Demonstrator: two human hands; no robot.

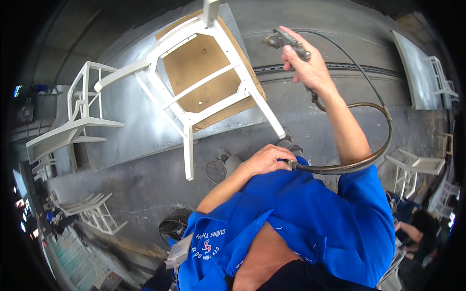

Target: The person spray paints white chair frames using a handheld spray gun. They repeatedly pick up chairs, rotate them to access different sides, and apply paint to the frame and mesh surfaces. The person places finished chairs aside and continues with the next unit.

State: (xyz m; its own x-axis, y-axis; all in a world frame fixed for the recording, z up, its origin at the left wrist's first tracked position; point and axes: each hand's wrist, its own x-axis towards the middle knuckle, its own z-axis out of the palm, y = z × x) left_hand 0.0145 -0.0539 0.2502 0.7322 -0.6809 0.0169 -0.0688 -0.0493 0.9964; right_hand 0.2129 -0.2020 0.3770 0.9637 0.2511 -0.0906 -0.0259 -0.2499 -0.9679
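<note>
Above the grey floor (145, 179), the right hand (306, 65) gripped a spray gun (286, 41) pointing left toward the white chair frame (204, 82), while the left hand (267, 160) clasped its hose (359, 162).

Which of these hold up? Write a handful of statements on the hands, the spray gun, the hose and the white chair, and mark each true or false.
1. The right hand grips the spray gun, raised above the chest. True.
2. The left hand holds a paintbrush. False: it grasps the dark hose near the chest.
3. The hose loops from the left hand round the outside of the right forearm. True.
4. The white chair stands upright on four legs. False: it lies tipped on a brown board, its legs pointing sideways.
5. The spray gun touches the chair. False: a gap shows between them.
</note>
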